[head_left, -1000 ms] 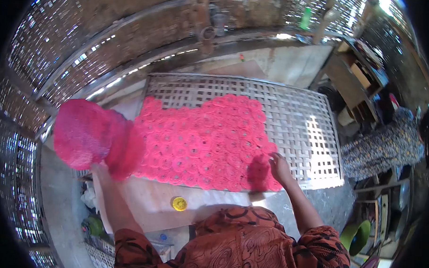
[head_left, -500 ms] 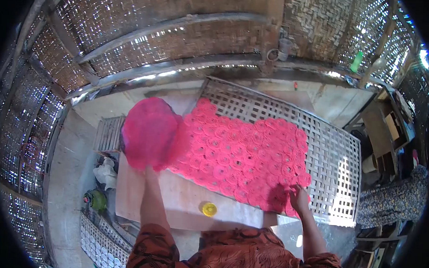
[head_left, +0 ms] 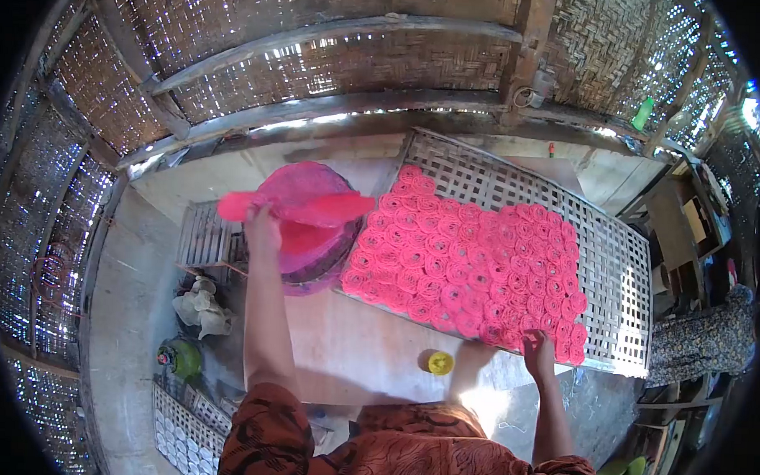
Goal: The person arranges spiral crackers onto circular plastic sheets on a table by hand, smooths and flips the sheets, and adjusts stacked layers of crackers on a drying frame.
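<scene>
My left hand (head_left: 264,225) grips the edge of a pink cloth (head_left: 314,208), which is lifted and folded over a round basket (head_left: 311,285) at the left of the table. Pink material shows inside the basket under the cloth. Rows of round pink coils (head_left: 471,262) lie on a woven bamboo rack (head_left: 606,245). At the rack's front right edge, my right hand (head_left: 538,348) touches or hovers over the coils, its fingers bent together. Whether anything is between them is too small to tell. A yellow round object (head_left: 440,363) rests on the wooden table (head_left: 342,353) in front.
A person in a patterned garment (head_left: 703,341) is at the far right, beside wooden shelving (head_left: 678,223). On the floor at left are a green gas cylinder (head_left: 181,359), a whitish bag (head_left: 203,308) and another rack (head_left: 180,436). Woven walls surround the table.
The pink cloth, earlier spread and blurred over the basket, is now folded up, exposing the basket's front part. My view has shifted left. My right hand stays near the rack's front right edge.
</scene>
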`<state>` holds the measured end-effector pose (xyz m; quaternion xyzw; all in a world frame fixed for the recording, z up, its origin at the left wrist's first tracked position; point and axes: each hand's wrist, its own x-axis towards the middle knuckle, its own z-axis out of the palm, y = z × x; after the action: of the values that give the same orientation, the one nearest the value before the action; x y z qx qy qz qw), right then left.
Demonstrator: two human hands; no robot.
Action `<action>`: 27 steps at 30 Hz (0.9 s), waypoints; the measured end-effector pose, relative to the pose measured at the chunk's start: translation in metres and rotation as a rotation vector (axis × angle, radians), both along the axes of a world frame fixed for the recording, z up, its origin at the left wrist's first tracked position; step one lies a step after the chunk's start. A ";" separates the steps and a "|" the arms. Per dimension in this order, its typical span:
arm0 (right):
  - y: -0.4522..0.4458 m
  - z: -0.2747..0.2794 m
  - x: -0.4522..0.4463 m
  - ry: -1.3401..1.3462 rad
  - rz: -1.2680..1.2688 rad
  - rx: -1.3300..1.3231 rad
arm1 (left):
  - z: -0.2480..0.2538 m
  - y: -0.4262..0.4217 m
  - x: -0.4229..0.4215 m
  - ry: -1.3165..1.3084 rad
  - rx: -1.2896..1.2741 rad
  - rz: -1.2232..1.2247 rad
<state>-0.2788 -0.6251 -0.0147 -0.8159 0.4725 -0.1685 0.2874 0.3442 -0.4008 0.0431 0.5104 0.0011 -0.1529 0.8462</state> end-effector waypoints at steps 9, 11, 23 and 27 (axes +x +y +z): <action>0.076 0.030 0.005 -0.011 -0.172 0.132 | -0.128 0.062 0.034 0.109 -0.071 0.140; 0.085 0.032 -0.016 0.000 -0.233 0.135 | -0.165 0.063 0.026 0.172 0.076 0.226; 0.263 -0.029 -0.173 0.217 -0.681 0.376 | -0.069 -0.132 -0.243 -0.836 0.569 0.164; 0.368 -0.055 -0.227 0.166 -0.820 0.535 | -0.010 -0.156 -0.393 -0.901 0.375 -0.126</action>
<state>-0.5058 -0.2567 -0.0695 -0.4714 0.8025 -0.0749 0.3580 -0.0491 -0.5566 0.0330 0.6683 -0.3684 0.0350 0.6453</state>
